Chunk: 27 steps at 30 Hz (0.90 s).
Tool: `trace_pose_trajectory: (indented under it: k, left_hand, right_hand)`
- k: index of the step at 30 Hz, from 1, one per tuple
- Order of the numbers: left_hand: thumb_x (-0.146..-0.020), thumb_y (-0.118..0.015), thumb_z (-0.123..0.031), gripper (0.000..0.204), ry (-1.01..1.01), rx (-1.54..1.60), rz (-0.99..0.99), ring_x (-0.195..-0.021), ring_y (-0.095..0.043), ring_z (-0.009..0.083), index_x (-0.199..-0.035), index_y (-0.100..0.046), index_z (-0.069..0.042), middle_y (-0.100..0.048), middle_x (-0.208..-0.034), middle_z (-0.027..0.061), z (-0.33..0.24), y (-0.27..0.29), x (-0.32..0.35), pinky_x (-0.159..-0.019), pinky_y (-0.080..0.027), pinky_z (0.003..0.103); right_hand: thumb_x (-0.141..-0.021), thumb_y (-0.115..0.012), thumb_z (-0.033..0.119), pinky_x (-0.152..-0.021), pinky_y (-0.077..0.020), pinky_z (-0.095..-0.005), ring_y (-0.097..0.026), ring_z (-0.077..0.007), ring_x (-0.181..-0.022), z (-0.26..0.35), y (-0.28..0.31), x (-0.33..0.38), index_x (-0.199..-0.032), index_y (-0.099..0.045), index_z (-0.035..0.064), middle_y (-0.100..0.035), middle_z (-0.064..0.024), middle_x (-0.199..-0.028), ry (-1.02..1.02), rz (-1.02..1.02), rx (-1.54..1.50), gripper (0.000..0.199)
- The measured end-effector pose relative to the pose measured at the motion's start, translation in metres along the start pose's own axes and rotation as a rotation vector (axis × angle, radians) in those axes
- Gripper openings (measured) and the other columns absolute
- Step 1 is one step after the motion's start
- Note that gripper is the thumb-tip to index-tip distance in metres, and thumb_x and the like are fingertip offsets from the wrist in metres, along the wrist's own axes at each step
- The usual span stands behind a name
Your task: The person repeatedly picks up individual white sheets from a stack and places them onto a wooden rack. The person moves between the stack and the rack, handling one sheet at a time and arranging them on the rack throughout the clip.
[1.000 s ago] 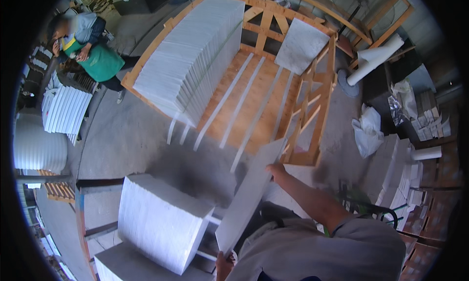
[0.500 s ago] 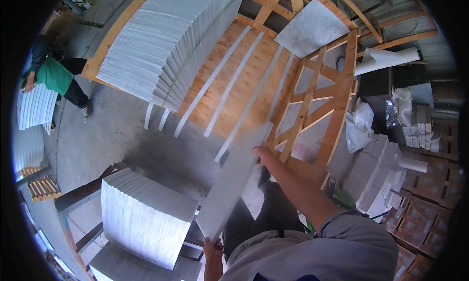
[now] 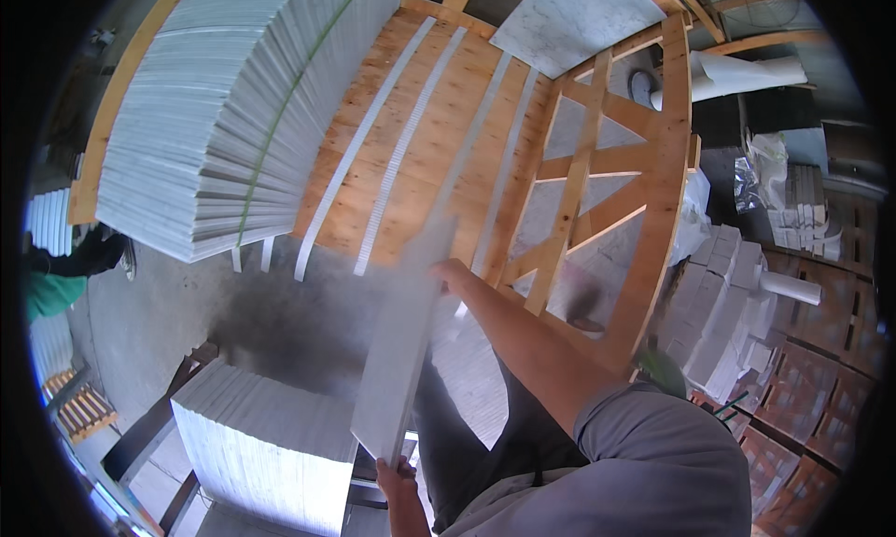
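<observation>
Basically we've got a pale slab (image 3: 397, 350) up in front of our legs, btwn the tile stack (image 3: 271, 453) and the crate (image 3: 670, 145). It's tilted, one long edge toward us, far end a bit blurred. Our L hand (image 3: 397, 479) is closed round its near end, low down; our R hand (image 3: 452, 276) is closed on the edge nr the far end, tho its fingers are partly hidden. To carry it well, we'd best share the wt. evenly btwn both ends, hold it close to the body w/o twisting, and watch the corners, b/c stone like this prob. chips easily.

Crate next: timber, slatted R side, ply floor w/ pale strips (image 3: 409, 154) laid across. On its L side there's a tight tile row (image 3: 177, 136), pcs on edge, w/ a green strap (image 3: 265, 145) along it. At the far R corner a marbled tile (image 3: 579, 19) leans on the frame. The tile stack, also pcs on edge, sits by a dark metal stand (image 3: 149, 432). Off R: a white plastic bag (image 3: 691, 215) and stacked white boxes (image 3: 709, 313), contents can't tell.
</observation>
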<state>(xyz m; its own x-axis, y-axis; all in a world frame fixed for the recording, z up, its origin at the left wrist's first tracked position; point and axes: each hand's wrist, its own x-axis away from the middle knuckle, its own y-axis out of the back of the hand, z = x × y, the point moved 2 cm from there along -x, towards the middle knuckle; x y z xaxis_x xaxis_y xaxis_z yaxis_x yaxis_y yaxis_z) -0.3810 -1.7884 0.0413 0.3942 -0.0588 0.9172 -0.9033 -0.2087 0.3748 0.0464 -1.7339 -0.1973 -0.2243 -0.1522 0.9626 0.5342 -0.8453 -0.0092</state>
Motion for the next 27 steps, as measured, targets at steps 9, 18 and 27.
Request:
trace_pose_trajectory:
  k: [9,18,27]
  left_hand:
    - [-0.1,-0.036,-0.035,0.04,0.027,-0.035,0.073,-0.06,-0.057,0.0215,-0.105,-0.052,0.001,-0.06,-0.077,0.0118,-0.012,-0.059,0.089,-0.054,-0.047,0.036]
    - [-0.097,-0.044,-0.038,0.045,-0.041,-0.033,0.701,-0.08,-0.062,0.026,-0.118,-0.052,0.001,-0.065,-0.098,0.0154,-0.015,-0.125,0.137,-0.07,-0.05,0.041]
    - [-0.091,-0.049,-0.03,0.046,-0.242,0.171,0.693,-0.116,-0.055,0.0339,-0.127,-0.047,-0.002,-0.054,-0.126,0.017,-0.015,-0.199,0.123,-0.101,-0.045,0.05]
  right_hand:
    - [-0.072,-0.063,0.031,-0.058,-0.0495,-0.0439,-0.065,-0.0322,-0.062,-0.078,-0.042,0.115,-0.07,-0.063,-0.0063,-0.063,-0.0196,-0.063,0.259,-0.239,0.385,0.038]
    - [-0.079,-0.065,0.018,-0.06,-0.05,-0.036,-0.064,-0.022,-0.068,-0.066,-0.039,0.268,-0.083,-0.07,0.0014,-0.065,-0.0096,-0.075,0.038,0.063,0.114,0.017]
    - [-0.073,-0.068,0.017,-0.058,-0.0496,-0.0412,-0.063,-0.0281,-0.072,0.019,0.012,0.28,-0.09,-0.061,-0.0059,-0.06,-0.0143,-0.081,0.213,0.204,-0.095,0.029]
